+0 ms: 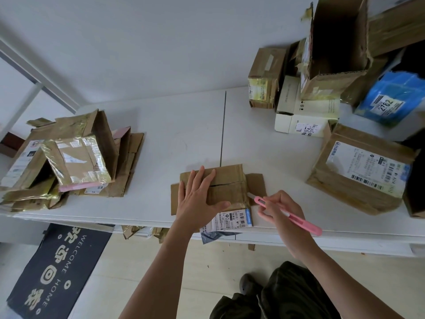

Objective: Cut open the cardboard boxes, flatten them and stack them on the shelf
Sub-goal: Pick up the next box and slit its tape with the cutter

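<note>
Left hand flat on a small brown box, fingers straight and spread, pressing down, thumb out to the side along the near part of the box. Box lying low near the front edge of the white table, right under those fingers, with a dark slit across its top just past the fingertips. One flap sticking out to the left of the hand, another flap to the right. White label with black bars on the near side of the box, just below the thumb, hanging over the table edge. Right hand curled around a pink knife, holding it like a pen. Short blade poking out past the fingers and touching the right end of the box, beside the right flap. Far to the left of the left hand, a pile of flat boxes with shiny gold tape, some parts standing up like little tents. Far past the right hand, a heap of uncut boxes, one tall and open on top, one white, plus a blue bag with the number 2782. Closer to the right hand, 1 big brown box with a white label. Down on the floor, below the left arm, a dark mat with the words WELCOME HOME.
</note>
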The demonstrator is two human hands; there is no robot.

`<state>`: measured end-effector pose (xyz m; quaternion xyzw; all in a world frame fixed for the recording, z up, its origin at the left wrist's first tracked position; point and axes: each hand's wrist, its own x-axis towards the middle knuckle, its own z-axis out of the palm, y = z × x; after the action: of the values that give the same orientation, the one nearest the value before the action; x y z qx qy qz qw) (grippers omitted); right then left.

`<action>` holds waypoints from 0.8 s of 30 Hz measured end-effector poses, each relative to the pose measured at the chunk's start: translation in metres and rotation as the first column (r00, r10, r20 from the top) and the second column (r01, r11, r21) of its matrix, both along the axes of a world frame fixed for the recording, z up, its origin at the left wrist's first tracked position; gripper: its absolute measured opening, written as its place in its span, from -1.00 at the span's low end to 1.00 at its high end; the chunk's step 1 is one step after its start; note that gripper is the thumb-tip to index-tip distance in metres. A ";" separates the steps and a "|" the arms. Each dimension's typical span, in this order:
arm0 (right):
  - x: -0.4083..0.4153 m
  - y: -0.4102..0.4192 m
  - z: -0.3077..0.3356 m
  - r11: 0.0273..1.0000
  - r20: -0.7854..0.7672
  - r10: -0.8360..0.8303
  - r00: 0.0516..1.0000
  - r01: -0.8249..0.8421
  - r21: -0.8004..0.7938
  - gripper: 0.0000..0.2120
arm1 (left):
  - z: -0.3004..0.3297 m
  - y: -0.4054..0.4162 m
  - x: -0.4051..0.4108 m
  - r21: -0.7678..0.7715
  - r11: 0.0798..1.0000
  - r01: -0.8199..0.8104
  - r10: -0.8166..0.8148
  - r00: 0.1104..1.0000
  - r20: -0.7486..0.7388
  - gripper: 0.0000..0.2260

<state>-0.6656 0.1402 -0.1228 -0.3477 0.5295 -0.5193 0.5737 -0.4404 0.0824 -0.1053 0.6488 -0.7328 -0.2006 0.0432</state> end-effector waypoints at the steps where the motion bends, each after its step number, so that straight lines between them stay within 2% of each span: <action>1: -0.005 0.000 0.000 0.998 -0.057 0.045 0.997 -0.047 -0.038 -0.85 | 0.000 0.000 0.000 -0.001 1.000 -0.002 0.002 1.000 -0.001 -0.16; 3: -0.011 -0.005 0.005 0.992 -0.096 0.076 0.993 -0.085 -0.092 -0.84 | 0.000 0.000 -0.001 -0.002 1.000 -0.005 0.005 1.000 -0.003 -0.16; 6: -0.011 -0.030 0.009 0.992 -0.027 -0.026 0.999 0.023 -0.122 -0.86 | 0.000 0.000 -0.001 -0.007 1.000 -0.008 0.007 1.000 -0.009 -0.16; 10: 0.007 -0.053 0.008 0.989 -0.115 -0.040 0.993 0.023 -0.146 -0.90 | 0.000 0.000 -0.001 -0.009 1.000 -0.006 0.006 1.000 -0.013 -0.17; 14: 0.014 -0.046 0.005 0.989 -0.138 -0.049 0.989 0.029 -0.143 -0.90 | 0.002 0.000 -0.002 -0.010 1.000 -0.009 0.009 1.000 -0.023 -0.17; 24: -0.010 -0.007 0.000 0.987 -0.168 0.108 0.980 -0.126 -0.100 -0.87 | 0.000 0.000 -0.003 -0.014 1.000 -0.025 0.024 0.999 -0.031 -0.16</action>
<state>-0.6756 0.1333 -0.1223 -0.4504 0.5238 -0.4830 0.5381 -0.4436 0.0823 -0.1048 0.6542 -0.7254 -0.2049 0.0617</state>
